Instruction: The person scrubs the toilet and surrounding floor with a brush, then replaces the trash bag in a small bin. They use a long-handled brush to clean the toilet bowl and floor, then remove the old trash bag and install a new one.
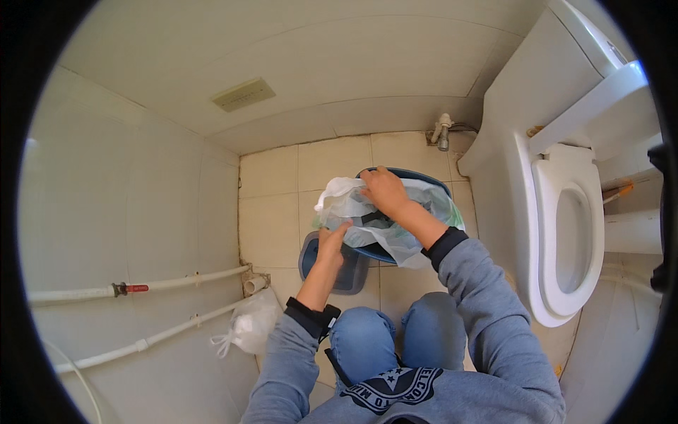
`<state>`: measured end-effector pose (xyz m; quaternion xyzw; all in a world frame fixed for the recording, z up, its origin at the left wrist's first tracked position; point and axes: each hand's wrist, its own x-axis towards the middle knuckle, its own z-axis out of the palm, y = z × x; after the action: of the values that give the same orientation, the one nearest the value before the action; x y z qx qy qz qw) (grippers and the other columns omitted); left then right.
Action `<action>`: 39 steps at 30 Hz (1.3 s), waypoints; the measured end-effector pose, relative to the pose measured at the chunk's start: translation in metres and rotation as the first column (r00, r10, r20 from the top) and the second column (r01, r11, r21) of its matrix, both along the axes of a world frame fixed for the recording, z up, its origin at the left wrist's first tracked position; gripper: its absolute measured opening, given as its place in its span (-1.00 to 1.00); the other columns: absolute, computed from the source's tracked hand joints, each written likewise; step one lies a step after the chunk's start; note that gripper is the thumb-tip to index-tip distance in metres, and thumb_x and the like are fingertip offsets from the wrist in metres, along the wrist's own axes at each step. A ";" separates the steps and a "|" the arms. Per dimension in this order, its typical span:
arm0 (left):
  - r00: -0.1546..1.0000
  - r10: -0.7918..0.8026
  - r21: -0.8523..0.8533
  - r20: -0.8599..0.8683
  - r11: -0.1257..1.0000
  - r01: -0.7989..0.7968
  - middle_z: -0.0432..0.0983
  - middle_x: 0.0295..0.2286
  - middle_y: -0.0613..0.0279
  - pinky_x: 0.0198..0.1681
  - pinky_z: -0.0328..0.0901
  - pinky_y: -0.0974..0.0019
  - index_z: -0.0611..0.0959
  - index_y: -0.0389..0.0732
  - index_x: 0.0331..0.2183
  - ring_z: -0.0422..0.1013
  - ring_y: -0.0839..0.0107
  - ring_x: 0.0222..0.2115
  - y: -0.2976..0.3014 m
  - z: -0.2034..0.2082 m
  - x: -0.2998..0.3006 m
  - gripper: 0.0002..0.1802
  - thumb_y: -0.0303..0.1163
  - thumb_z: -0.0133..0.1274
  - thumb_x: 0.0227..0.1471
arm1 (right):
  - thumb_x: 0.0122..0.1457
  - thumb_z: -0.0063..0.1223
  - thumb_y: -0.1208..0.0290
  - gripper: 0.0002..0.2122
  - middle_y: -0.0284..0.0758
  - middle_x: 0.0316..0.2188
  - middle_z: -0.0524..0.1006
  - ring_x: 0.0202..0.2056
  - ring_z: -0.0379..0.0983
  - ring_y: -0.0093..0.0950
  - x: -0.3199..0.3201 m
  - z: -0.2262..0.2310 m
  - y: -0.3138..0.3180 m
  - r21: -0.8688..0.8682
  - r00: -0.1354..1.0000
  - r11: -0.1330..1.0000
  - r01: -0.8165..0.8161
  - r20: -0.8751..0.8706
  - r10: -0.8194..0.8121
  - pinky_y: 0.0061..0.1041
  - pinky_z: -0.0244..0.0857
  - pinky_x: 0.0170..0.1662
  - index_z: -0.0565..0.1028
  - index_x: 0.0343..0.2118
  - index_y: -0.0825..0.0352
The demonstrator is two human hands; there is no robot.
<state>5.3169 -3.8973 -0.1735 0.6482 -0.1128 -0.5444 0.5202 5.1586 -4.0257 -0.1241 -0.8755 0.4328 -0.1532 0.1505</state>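
Observation:
A translucent whitish plastic bag point(413, 244) with some green on it is spread over the mouth of a blue bin point(417, 174). My right hand point(386, 192) reaches across to the bin's far side, fingers bent over the rim and closed on the bag. On the near left, my left hand point(332, 246) pinches the bag's edge between thumb and fingers. White bunched plastic point(340, 188) hangs out past the rim at the left. Something dark point(374, 218) shows inside the bag, too covered to name. Beneath my left hand lies a grey-blue plastic lid or shallow tub point(353, 281), partly hidden.
To the right stands a white toilet point(540, 233) with its lid raised. A tied white plastic bag point(254, 324) rests by the left wall, near white pipes point(169, 283) with a red valve handle point(137, 288). A small valve point(443, 134) sticks out at the back wall.

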 end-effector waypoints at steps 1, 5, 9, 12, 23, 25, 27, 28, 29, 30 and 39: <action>0.996 -0.090 0.037 -0.028 0.995 0.091 0.43 -0.10 0.04 -0.01 0.22 0.28 0.39 -0.30 0.04 0.37 0.27 -0.09 -0.001 -0.005 0.009 -0.29 -0.47 0.29 -0.20 | 0.05 0.10 0.23 -0.80 -0.21 -0.51 0.54 -0.45 0.46 -0.17 -0.002 -0.004 -0.007 -0.004 0.991 0.998 -0.058 0.119 0.058 -0.21 0.37 -0.31 0.52 -0.46 0.29; 0.971 -0.236 0.011 0.022 0.972 0.236 0.50 -0.22 0.17 -0.15 0.30 0.33 0.51 -0.27 -0.09 0.44 0.35 -0.24 0.016 -0.017 0.041 -0.59 -0.61 0.07 -0.06 | 0.11 0.04 0.06 -0.62 -0.13 -0.59 0.50 -0.46 0.42 -0.11 -0.024 -0.014 -0.039 0.341 0.977 0.930 -0.141 0.200 0.075 -0.19 0.30 -0.34 0.54 -0.60 0.32; 0.926 -0.233 -0.043 -0.298 0.972 0.231 0.50 -0.17 0.19 -0.08 0.32 0.29 0.50 -0.24 -0.07 0.43 0.37 -0.21 0.037 -0.019 0.063 -0.70 -0.49 -0.02 0.12 | 0.12 0.06 0.11 -0.65 -0.10 -0.64 0.49 -0.58 0.42 -0.18 -0.037 -0.021 -0.059 0.409 0.960 0.906 0.109 0.192 -0.202 -0.26 0.27 -0.45 0.58 -0.51 0.36; 0.804 -0.143 -0.157 -0.577 0.986 0.063 0.44 -0.06 0.17 0.04 0.28 0.20 0.45 -0.22 0.00 0.39 0.30 -0.09 0.038 -0.021 0.061 -0.62 -0.26 -0.08 0.20 | 0.11 0.06 0.08 -0.62 -0.09 -0.66 0.47 -0.58 0.43 -0.17 -0.035 -0.024 -0.065 0.420 0.950 0.873 0.248 0.072 -0.305 -0.26 0.29 -0.44 0.58 -0.54 0.38; 0.824 0.150 0.213 -0.546 0.976 -0.036 0.38 0.03 0.05 0.08 0.26 0.11 0.33 -0.25 0.11 0.34 0.16 0.01 0.026 -0.049 0.036 -0.39 0.02 -0.22 0.23 | 0.06 0.08 0.03 -0.62 -0.12 -0.59 0.55 -0.46 0.50 -0.12 -0.009 -0.028 -0.078 0.250 0.904 0.879 0.406 0.031 -0.426 -0.19 0.36 -0.36 0.60 -0.62 0.29; 0.871 0.016 0.184 -0.491 0.979 0.086 0.40 0.01 0.05 0.05 0.28 0.14 0.34 -0.27 0.11 0.37 0.17 -0.02 0.027 -0.058 0.037 -0.37 0.04 -0.24 0.23 | 0.05 0.08 0.01 -0.62 -0.12 -0.55 0.56 -0.42 0.50 -0.12 -0.005 -0.032 -0.082 0.254 0.894 0.864 0.434 -0.005 -0.447 -0.19 0.37 -0.34 0.61 -0.60 0.28; 0.895 -0.026 0.228 -0.445 0.963 0.141 0.41 0.00 0.04 -0.02 0.34 0.17 0.34 -0.30 0.10 0.40 0.19 -0.05 0.025 -0.067 0.038 -0.34 0.07 -0.25 0.23 | 0.03 0.09 0.00 -0.62 -0.11 -0.49 0.57 -0.38 0.50 -0.11 -0.002 -0.036 -0.085 0.295 0.881 0.835 0.464 -0.058 -0.470 -0.19 0.37 -0.31 0.61 -0.56 0.27; 0.897 -0.046 0.173 -0.439 0.976 0.134 0.42 -0.02 0.04 -0.02 0.34 0.17 0.35 -0.31 0.09 0.41 0.19 -0.06 0.023 -0.070 0.040 -0.35 0.06 -0.24 0.23 | 0.02 0.10 -0.01 -0.62 -0.09 -0.46 0.57 -0.35 0.50 -0.11 -0.002 -0.038 -0.086 0.328 0.922 0.877 0.351 0.041 -0.385 -0.19 0.36 -0.28 0.62 -0.53 0.27; 0.895 -0.036 0.164 -0.444 0.979 0.121 0.44 -0.03 0.04 -0.03 0.35 0.17 0.36 -0.31 0.09 0.42 0.19 -0.07 0.019 -0.074 0.042 -0.36 0.05 -0.23 0.23 | 0.01 0.10 -0.02 -0.62 -0.08 -0.43 0.57 -0.32 0.50 -0.11 -0.002 -0.040 -0.088 0.329 0.936 0.904 0.271 0.127 -0.327 -0.19 0.36 -0.25 0.62 -0.50 0.27; 0.882 -0.034 0.132 -0.471 0.985 0.108 0.45 -0.05 0.04 -0.04 0.35 0.17 0.37 -0.32 0.08 0.43 0.18 -0.09 0.017 -0.077 0.043 -0.37 0.03 -0.22 0.23 | -0.01 0.11 -0.03 -0.62 -0.07 -0.39 0.57 -0.29 0.49 -0.10 -0.002 -0.042 -0.088 0.335 0.940 0.922 0.194 0.204 -0.272 -0.19 0.36 -0.23 0.62 -0.47 0.26; 0.776 -0.579 0.271 -0.249 0.728 0.630 0.49 -0.12 0.03 -0.13 0.33 0.28 0.40 -0.34 0.06 0.45 0.26 -0.18 0.035 -0.086 0.037 -0.45 -0.24 0.03 0.10 | 0.03 0.07 -0.02 -0.57 -0.15 -0.21 0.55 -0.12 0.44 -0.15 -0.017 -0.073 -0.097 0.431 0.783 0.657 0.618 -0.261 -0.565 -0.22 0.32 -0.08 0.59 -0.26 0.30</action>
<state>5.3535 -3.8622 -0.2593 0.6131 -0.1839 -0.7415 0.2011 5.1412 -4.1228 -0.1973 -0.6243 0.7253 -0.0322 0.2885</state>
